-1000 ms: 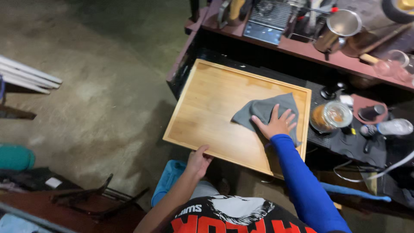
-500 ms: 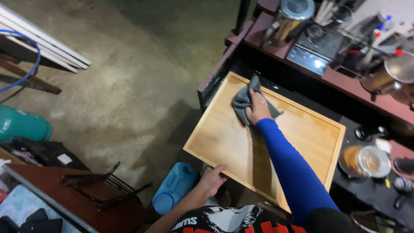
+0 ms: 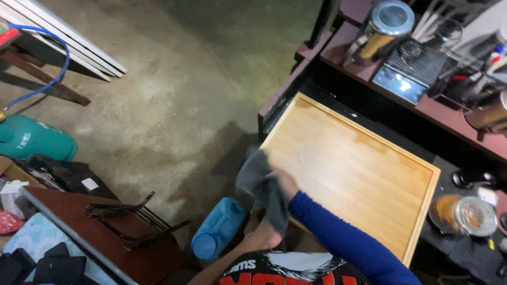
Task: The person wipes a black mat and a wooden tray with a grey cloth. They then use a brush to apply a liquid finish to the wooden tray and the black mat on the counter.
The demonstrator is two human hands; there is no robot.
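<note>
My right hand point(image 3: 285, 184) grips the grey cloth point(image 3: 262, 186) at the near left corner of the wooden tray point(image 3: 359, 174), the cloth hanging past the tray's edge (blurred). My left hand point(image 3: 264, 237) sits under the cloth at the tray's near edge; I cannot tell its grip.

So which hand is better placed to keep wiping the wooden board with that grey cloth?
Probably the right hand: it holds the grey cloth at the near left edge of the wooden board. The left hand sits lower at the board's near edge, mostly hidden behind the hanging cloth.
</note>
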